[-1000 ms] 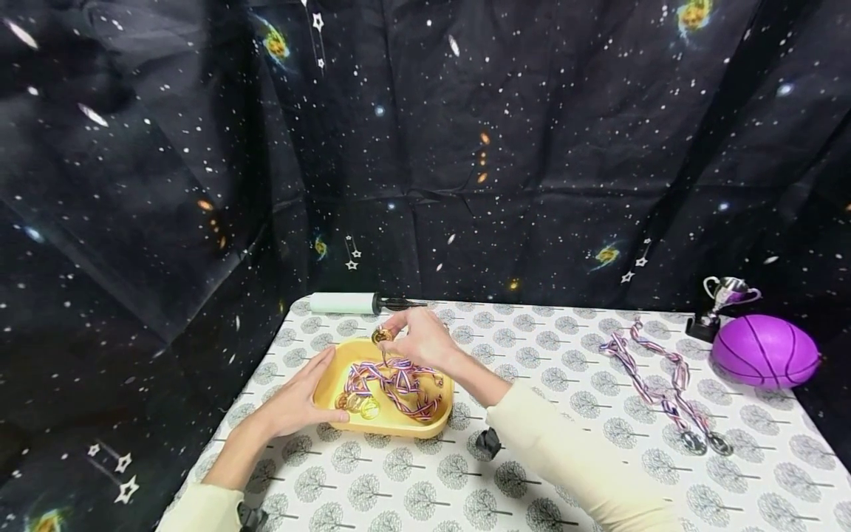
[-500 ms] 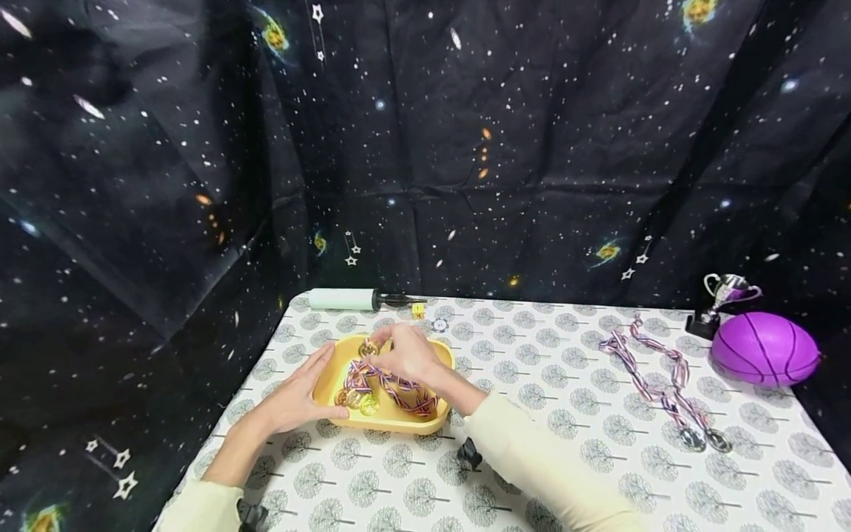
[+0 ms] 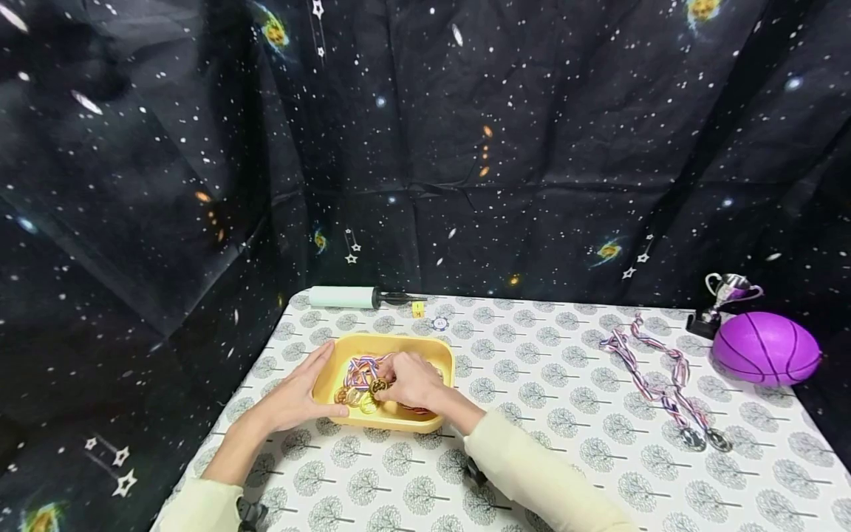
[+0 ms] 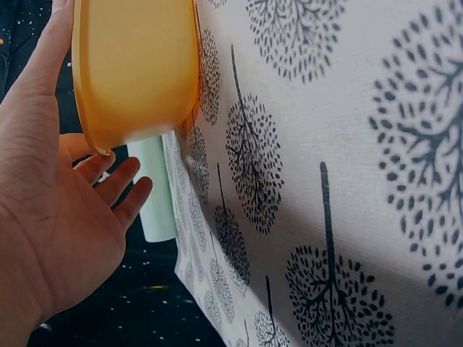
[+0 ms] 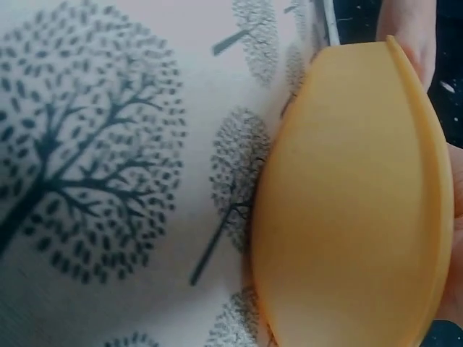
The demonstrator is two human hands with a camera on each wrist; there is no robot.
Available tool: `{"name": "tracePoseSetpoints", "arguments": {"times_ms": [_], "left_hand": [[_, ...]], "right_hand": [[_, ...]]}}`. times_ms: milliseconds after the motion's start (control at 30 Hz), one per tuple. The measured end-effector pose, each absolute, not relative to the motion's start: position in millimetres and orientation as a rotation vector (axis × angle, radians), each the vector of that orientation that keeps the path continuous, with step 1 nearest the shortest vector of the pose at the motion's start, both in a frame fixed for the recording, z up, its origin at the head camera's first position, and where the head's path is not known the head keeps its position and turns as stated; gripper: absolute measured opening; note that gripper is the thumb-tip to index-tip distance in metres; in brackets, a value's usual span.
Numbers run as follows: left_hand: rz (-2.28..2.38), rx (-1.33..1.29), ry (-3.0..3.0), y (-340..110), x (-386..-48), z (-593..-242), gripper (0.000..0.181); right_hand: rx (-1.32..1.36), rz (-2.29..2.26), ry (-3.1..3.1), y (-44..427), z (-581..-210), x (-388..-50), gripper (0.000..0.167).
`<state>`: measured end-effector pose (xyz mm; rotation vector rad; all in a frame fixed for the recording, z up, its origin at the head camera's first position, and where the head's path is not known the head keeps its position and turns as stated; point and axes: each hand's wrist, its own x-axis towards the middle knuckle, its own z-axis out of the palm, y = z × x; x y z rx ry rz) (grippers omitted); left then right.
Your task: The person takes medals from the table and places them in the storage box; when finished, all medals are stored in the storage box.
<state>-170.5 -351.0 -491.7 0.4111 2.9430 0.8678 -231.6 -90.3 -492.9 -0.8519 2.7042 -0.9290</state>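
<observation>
A yellow basin (image 3: 399,425) stands on the patterned cloth. Inside lie several medals, among them a gold medal (image 3: 368,403), and striped red, white and blue ribbons (image 3: 362,367). At its left end my left hand (image 3: 292,395) holds the basin, thumb along the front wall and fingers round the side. In the left wrist view that hand (image 4: 65,210) has its fingers bent against the end wall. My right hand (image 3: 415,380) is down in the basin, pinching a medal (image 3: 379,386) beside the others. The right wrist view mostly shows the basin wall (image 5: 347,195); the right hand's fingertips are hidden there.
At the back left lies a pale green hand pump (image 3: 342,297), near a small yellow block (image 3: 417,309) and a round chip (image 3: 440,324). To the right are two ribboned medals (image 3: 706,439), a small trophy (image 3: 728,292) and a purple basketball (image 3: 766,349). A dark star-print curtain (image 3: 532,148) hangs behind.
My right hand has come down from above the basin's back rim into it, bringing the pinched medal toward the front beside the others. My left hand stays on the basin.
</observation>
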Motion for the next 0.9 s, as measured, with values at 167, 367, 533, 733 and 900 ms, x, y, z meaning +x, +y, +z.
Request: {"name": "tracePoseSetpoints", "arguments": {"times_ms": [167, 367, 533, 733, 900], "left_hand": [[0.874, 0.408, 2.939, -351, -171, -492, 0.128], [0.868, 0.396, 2.939, -351, -170, -491, 0.128], [0.875, 0.402, 2.939, -349, -171, -490, 0.128], [0.872, 0.397, 2.937, -349, -172, -489, 0.128], [0.864, 0.379, 2.934, -351, -171, -491, 0.130]], "right_hand": [[-0.889, -0.823, 2.749, -93, -500, -228, 0.040], [-0.935, -0.726, 2.804, -93, -505, -224, 0.042], [-0.928, -0.703, 2.809, -91, -502, -223, 0.045], [-0.904, -0.740, 2.790, -84, -491, -226, 0.049], [-0.907, -0.892, 2.764, -74, -477, -233, 0.049]]}}
